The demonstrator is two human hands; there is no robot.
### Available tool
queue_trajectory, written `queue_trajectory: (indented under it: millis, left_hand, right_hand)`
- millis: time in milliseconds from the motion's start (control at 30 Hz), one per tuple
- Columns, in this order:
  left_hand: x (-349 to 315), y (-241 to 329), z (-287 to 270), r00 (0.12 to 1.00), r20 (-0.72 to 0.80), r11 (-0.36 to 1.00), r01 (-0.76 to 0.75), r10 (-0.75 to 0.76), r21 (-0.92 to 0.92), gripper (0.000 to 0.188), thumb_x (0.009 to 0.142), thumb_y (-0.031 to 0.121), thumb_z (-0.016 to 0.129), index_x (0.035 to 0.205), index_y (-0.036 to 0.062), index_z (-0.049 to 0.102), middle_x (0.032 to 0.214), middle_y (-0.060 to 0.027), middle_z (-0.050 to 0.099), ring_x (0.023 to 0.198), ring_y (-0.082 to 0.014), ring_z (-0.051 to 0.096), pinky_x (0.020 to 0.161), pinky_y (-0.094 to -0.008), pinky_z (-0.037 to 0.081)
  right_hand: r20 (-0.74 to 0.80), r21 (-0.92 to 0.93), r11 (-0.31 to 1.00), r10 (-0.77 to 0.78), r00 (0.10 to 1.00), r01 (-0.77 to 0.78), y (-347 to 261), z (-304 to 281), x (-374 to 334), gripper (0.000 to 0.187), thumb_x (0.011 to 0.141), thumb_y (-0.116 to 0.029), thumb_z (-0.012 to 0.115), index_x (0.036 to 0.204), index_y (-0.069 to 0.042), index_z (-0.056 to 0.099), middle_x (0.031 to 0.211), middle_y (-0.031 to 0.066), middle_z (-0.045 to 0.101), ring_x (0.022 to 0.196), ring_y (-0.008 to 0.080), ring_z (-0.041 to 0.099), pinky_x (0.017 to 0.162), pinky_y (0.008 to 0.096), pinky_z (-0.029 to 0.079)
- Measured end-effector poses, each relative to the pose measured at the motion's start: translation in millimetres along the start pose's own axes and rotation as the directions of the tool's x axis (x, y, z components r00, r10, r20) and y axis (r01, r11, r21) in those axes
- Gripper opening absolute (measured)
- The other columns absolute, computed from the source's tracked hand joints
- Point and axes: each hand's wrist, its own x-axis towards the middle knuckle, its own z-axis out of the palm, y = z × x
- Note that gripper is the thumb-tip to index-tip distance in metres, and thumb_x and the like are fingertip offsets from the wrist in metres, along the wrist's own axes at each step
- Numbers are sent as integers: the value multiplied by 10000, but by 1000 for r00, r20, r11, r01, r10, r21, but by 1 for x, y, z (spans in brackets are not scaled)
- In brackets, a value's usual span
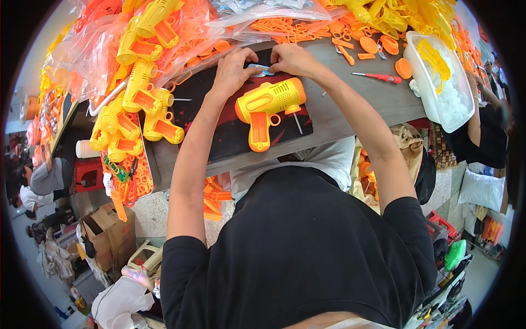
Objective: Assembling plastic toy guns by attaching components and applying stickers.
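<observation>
At the far side of a dark mat [219, 134], both my hands meet over a small, shiny blue-and-silver piece [262, 71] whose exact kind I cannot make out. The fingers of my left hand [234, 67] pinch its left end. My right hand [292, 59] has its fingertips closed at the other end. Nearer to me on the mat lies a yellow plastic toy body [271, 101], shaped like a hair dryer with a pistol handle and a small ring. A thin metal rod [297, 123] sticks out by its nozzle.
Several similar yellow bodies [143, 82] are piled at the left beside plastic bags [189, 33]. Orange parts [290, 30] lie along the back. A red screwdriver [378, 77] and a white tub [452, 112] are at the right. Other people work at both sides.
</observation>
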Motion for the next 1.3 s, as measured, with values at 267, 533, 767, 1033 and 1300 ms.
queue_trajectory:
  millis: [267, 533, 767, 1033, 1300]
  left_hand:
    - [-17, 19, -18, 953, -288, 989, 53, -91, -138, 221, 822, 173, 759, 959, 26, 666, 812, -60, 594, 676, -160, 547, 662, -304, 475]
    - [-38, 9, -20, 957, -225, 981, 163, -182, -103, 180, 858, 169, 712, 957, 19, 705, 778, -62, 652, 640, -114, 555, 631, -265, 472]
    - [-22, 56, -33, 943, -103, 853, 235, -316, -466, 284, 905, 268, 707, 990, -3, 703, 801, -13, 656, 695, -61, 545, 637, -235, 454]
    - [-17, 73, -35, 964, -184, 756, 28, -195, -654, 169, 882, 160, 747, 956, 17, 695, 802, 15, 657, 717, -32, 558, 654, -189, 449]
    - [-32, 78, -49, 950, -195, 816, 93, -245, -570, 158, 886, 145, 735, 977, 19, 705, 801, 30, 655, 710, -23, 554, 662, -184, 452]
  right_hand:
    - [83, 146, 989, 15, 996, -27, 10, -13, -2, 304, 792, -311, 753, 885, -24, 714, 824, 116, 703, 835, 201, 667, 763, 338, 510]
    - [150, -91, 994, 68, 986, -55, -9, -8, -1, 266, 703, -288, 817, 883, -103, 752, 931, 105, 728, 889, 244, 689, 795, 386, 526]
    - [203, 752, 631, 57, 978, -192, -30, -31, -21, 211, 873, -249, 739, 879, -115, 577, 677, -76, 498, 577, 16, 448, 453, 191, 295]
    - [297, 932, 241, -86, 951, -270, -52, -42, -49, 117, 940, -210, 648, 921, -112, 587, 778, -14, 619, 703, 55, 585, 527, 208, 408]
    - [94, 780, 620, 20, 995, -86, -68, -54, -65, 320, 913, -387, 661, 1001, -80, 680, 822, -3, 652, 723, 46, 583, 554, 207, 445]
